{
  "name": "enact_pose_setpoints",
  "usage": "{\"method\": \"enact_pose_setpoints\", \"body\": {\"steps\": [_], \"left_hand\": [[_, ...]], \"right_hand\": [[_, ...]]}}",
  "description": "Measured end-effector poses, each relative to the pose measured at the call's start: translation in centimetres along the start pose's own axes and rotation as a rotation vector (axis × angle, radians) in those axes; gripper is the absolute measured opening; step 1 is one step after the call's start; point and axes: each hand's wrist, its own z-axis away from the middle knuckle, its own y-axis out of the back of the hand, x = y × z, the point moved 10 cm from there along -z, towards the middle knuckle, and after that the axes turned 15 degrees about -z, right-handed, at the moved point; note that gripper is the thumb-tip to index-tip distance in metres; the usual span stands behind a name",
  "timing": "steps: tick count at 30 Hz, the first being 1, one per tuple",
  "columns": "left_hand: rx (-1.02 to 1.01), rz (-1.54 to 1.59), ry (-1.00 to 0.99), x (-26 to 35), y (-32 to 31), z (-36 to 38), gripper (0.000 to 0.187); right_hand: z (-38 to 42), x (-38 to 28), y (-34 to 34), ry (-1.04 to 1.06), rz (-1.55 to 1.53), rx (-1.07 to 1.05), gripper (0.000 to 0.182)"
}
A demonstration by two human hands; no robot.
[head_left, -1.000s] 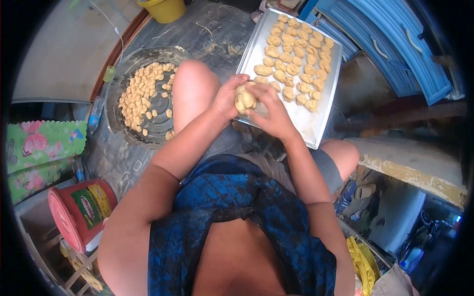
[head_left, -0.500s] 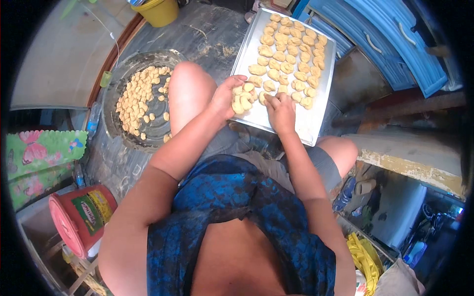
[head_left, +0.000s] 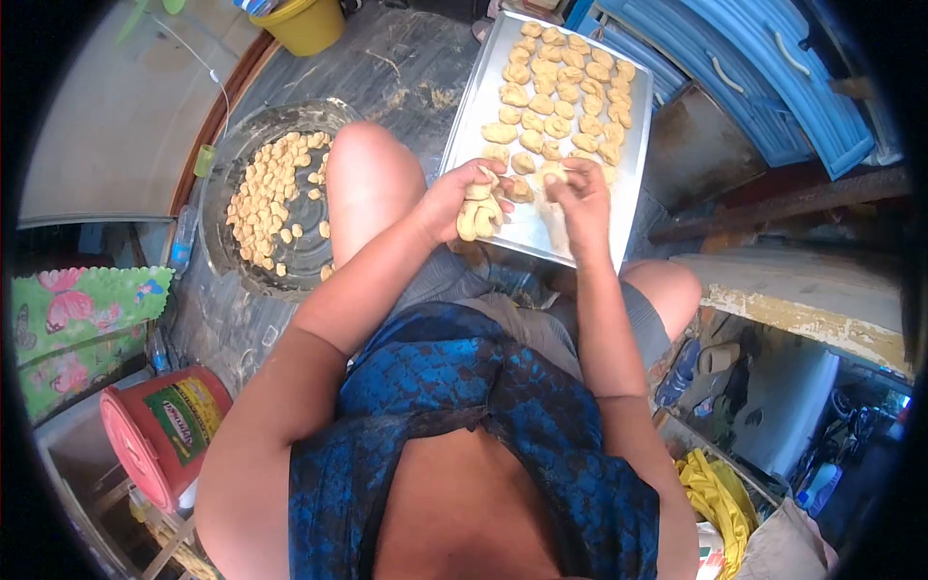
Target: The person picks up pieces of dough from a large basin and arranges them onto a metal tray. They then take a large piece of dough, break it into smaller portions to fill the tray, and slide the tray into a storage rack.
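A bunch of yellowish dough pieces [head_left: 478, 215] lies in my left hand [head_left: 447, 201], its fingers curled round them at the near left edge of the metal tray [head_left: 619, 232]. My right hand [head_left: 588, 215] is over the tray's near part, thumb and fingers bent in around a piece of dough [head_left: 553, 172]; the fingertips are partly hidden. Rows of flattened dough lumps [head_left: 556, 126] cover the tray's far and middle parts. The tray rests across my lap, tilted in view.
Many small dough pieces [head_left: 266, 198] lie in a dark round basin [head_left: 217, 237] left of my knee. A yellow bucket [head_left: 307, 27] stands at the back, a red lidded bucket [head_left: 169, 425] at lower left. Blue shutter-like panels [head_left: 715, 68] are at right.
My right hand has lifted from the dough row and shifted right, its fingers now around a piece. The dough in my left hand looks rearranged. The tray has moved slightly left and up.
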Motion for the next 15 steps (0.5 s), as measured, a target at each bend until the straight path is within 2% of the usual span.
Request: {"method": "enact_pose_setpoints", "body": {"steps": [3, 5, 6, 8, 12, 15], "left_hand": [[0.114, 0.018, -0.005, 0.2, 1.4, -0.1, 0.029], [0.19, 0.029, -0.028, 0.9, 1.7, 0.1, 0.025], [0.186, 0.03, -0.026, 0.7, 1.9, -0.1, 0.025], [0.177, 0.044, -0.052, 0.5, 2.3, -0.4, 0.026], [0.167, 0.072, -0.011, 0.2, 1.7, -0.2, 0.026], [0.101, 0.039, 0.02, 0.2, 0.6, 0.1, 0.028]], "right_hand": [[-0.5, -0.1, 2.7, 0.048, 0.182, 0.022, 0.02], [0.0, -1.1, 3.3, 0.264, 0.49, 0.034, 0.015], [0.1, 0.2, 4.0, 0.264, 0.493, 0.038, 0.015], [1.3, 2.1, 2.8, 0.51, 0.983, -0.057, 0.013], [2.2, 1.8, 0.8, 0.531, 1.132, -0.093, 0.017], [2.1, -0.5, 0.5, 0.495, 0.976, -0.054, 0.023]]}}
